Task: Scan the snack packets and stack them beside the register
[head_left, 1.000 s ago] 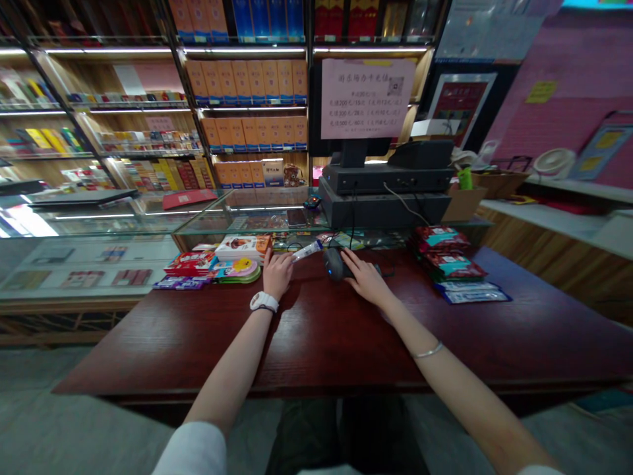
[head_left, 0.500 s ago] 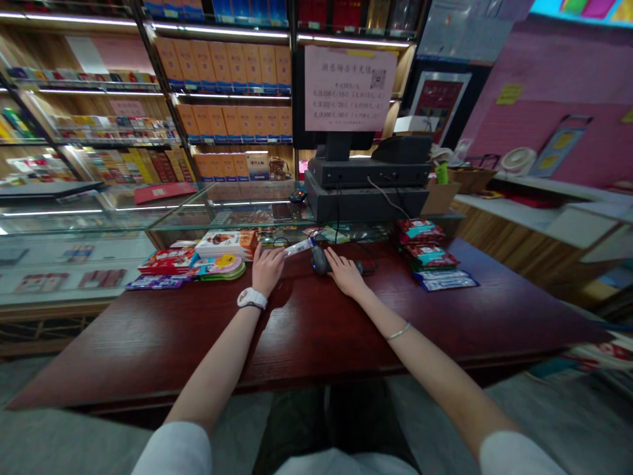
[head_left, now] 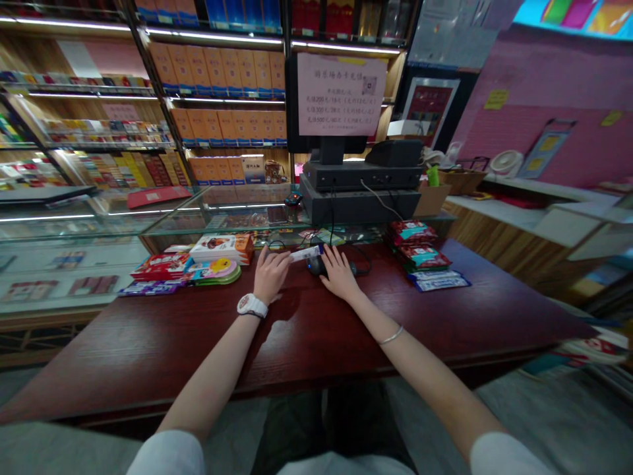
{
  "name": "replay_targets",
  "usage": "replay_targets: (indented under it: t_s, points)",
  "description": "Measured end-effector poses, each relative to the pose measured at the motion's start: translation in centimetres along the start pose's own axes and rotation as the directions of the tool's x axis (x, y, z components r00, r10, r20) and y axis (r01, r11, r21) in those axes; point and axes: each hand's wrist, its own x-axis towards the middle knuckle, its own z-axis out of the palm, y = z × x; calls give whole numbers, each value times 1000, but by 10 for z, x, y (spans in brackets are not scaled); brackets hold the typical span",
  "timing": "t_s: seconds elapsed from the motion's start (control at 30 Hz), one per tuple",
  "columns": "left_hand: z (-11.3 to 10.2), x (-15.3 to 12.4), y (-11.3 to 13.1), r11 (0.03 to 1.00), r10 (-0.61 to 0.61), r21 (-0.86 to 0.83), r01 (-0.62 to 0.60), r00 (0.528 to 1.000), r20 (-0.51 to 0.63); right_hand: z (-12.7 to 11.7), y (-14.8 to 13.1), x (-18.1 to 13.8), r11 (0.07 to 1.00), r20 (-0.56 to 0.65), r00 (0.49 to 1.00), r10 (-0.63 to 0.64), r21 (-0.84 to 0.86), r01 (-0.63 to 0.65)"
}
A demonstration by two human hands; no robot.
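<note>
My left hand (head_left: 270, 272), with a white watch on its wrist, holds a small white tube (head_left: 305, 253) just above the dark red table (head_left: 316, 336). My right hand (head_left: 337, 272) lies flat over a black handheld scanner (head_left: 315, 266) whose cable runs off to the right. The tube's tip points at the scanner, close to my right fingers. Both hands are near the table's far edge, below the glass counter.
Stacked colourful packets and a box (head_left: 198, 260) lie left of my left hand. Red and teal packets (head_left: 418, 254) are piled to the right. A black till with a paper sign (head_left: 359, 181) stands on the glass counter (head_left: 208, 214). Stocked shelves fill the back wall.
The view has shifted, so the table's far side looks nearer. My right hand has slid further over the scanner. My left hand keeps the tube, now closer to my right hand.
</note>
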Motion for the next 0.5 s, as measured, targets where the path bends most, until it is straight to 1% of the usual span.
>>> replay_targets:
  t_s: [0.13,0.23,0.3,0.37,0.5]
  points:
    - [-1,0,7,999,17,-27,-17,1000,8,-12,-5,1,998,-127,991,46,51,-40]
    - [-2,0,7,1000,14,-27,-14,1000,13,-17,-6,1,997,-192,980,52,69,-39]
    - [-2,0,8,999,19,-26,-18,1000,18,-20,-6,1,998,-211,977,15,64,-1]
    - [-2,0,11,999,33,-36,-32,999,29,-22,-7,1,997,-210,976,-49,48,61]
    - [0,1,21,995,84,-49,-82,995,45,-23,-10,0,988,-210,967,-146,26,155]
